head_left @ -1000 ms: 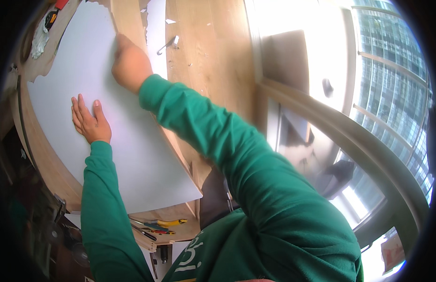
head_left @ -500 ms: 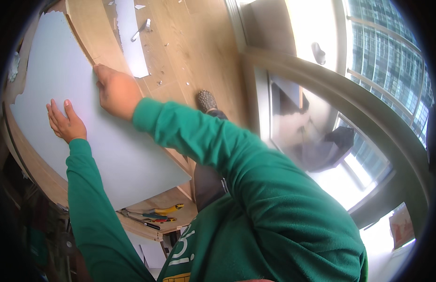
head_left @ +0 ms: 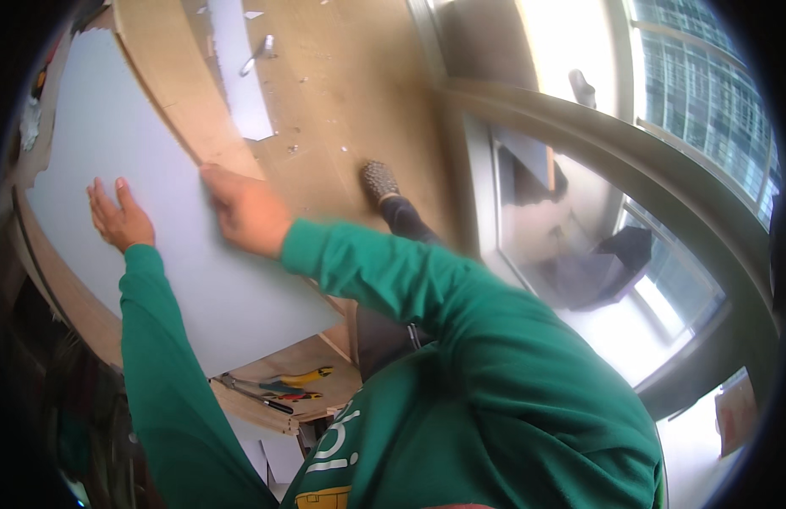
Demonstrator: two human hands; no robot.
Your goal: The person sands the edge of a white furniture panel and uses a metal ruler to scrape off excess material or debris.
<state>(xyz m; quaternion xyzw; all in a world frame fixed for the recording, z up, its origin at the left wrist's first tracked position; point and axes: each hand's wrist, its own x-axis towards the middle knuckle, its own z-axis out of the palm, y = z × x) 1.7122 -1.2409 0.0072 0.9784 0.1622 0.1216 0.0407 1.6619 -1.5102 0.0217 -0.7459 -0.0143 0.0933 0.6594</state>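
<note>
A large white sheet (head_left: 232, 305) with ragged edges at its far left lies over a wooden work surface (head_left: 177, 68). My left hand (head_left: 122, 219) rests on the sheet, palm down, with its fingers stretched out. At the sheet's right edge, my right hand (head_left: 250, 212) is closed, its fingertips against the seam where the white sheet meets the bare wood. The fingers and motion blur hide whatever it may hold.
Several hand tools (head_left: 283, 388) with yellow, red and black grips lie on a wooden ledge near me. A white strip (head_left: 239, 76) and scraps are on the wooden floor (head_left: 351, 76), with my shoe (head_left: 379, 180). To the right stands a curved rail (head_left: 596, 136) before windows.
My right hand has slid along the sheet's right edge, nearer to me and to the right. My left hand stays in nearly the same place on the sheet.
</note>
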